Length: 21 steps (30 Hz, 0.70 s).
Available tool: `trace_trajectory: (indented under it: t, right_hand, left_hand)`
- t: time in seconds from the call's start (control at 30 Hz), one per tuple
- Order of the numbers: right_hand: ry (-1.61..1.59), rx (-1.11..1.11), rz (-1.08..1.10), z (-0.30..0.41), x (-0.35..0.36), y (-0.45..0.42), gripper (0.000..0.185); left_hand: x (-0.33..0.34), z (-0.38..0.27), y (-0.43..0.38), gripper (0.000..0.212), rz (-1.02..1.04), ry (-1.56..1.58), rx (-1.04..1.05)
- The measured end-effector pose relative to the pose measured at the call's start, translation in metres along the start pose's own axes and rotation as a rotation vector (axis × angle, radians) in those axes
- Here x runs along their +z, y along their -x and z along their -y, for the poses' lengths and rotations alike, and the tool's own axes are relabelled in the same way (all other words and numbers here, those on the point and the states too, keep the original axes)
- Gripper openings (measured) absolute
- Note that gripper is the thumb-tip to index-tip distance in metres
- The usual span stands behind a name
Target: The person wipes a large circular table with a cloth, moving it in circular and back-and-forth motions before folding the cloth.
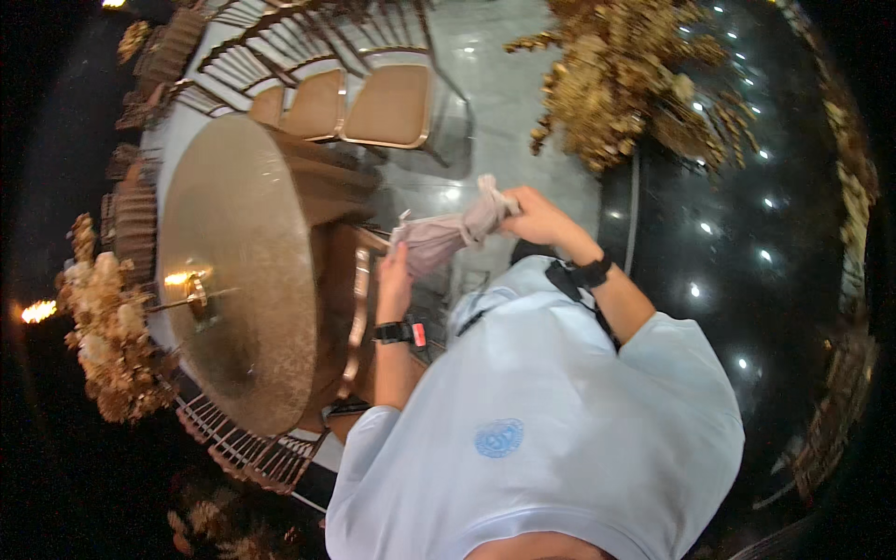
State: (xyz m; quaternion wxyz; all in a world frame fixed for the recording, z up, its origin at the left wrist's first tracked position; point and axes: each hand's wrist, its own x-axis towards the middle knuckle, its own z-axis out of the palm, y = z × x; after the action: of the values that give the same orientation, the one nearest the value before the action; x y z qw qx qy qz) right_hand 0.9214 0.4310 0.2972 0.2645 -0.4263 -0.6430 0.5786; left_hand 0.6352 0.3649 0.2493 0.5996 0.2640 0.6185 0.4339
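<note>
A pale pinkish cloth (437,241), bunched and gathered in the middle, stretches between my two hands in front of my white T-shirt. My right hand (535,217) grips its gathered end, and a short tuft stands up past the fingers. At the wider end, my left hand (394,280) holds the cloth from the side; some of its fingers are hidden. Black bands circle both wrists. Just left of my left hand is a metal-framed chair (358,308), close to the round table (238,280) with its brown tablecloth. The cloth is slightly blurred.
Chairs with tan seats (388,105) stand beyond the table. A tall dried-flower arrangement (623,84) rises at the upper right beside a glossy black floor (707,280) reflecting lights. Another dried-flower arrangement (108,336) is left of the table. Grey floor (490,105) lies ahead.
</note>
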Motion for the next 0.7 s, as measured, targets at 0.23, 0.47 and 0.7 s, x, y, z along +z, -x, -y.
trace_trajectory:
  t: [0.23,0.47,0.7]
  right_hand:
    - [0.024,-0.191,0.052,0.023,-0.050,-0.069,0.016]
    - [-0.004,-0.168,-0.035,0.022,-0.081,-0.104,0.016]
    - [-0.048,-0.038,-0.149,0.018,-0.114,-0.167,0.019]
  left_hand:
    - [0.034,-0.034,-0.080,0.053,0.030,-0.368,-0.132]
    - [0.067,-0.067,-0.132,0.058,0.064,-0.416,-0.275]
    - [0.093,-0.097,-0.241,0.050,0.198,-0.452,-0.260]
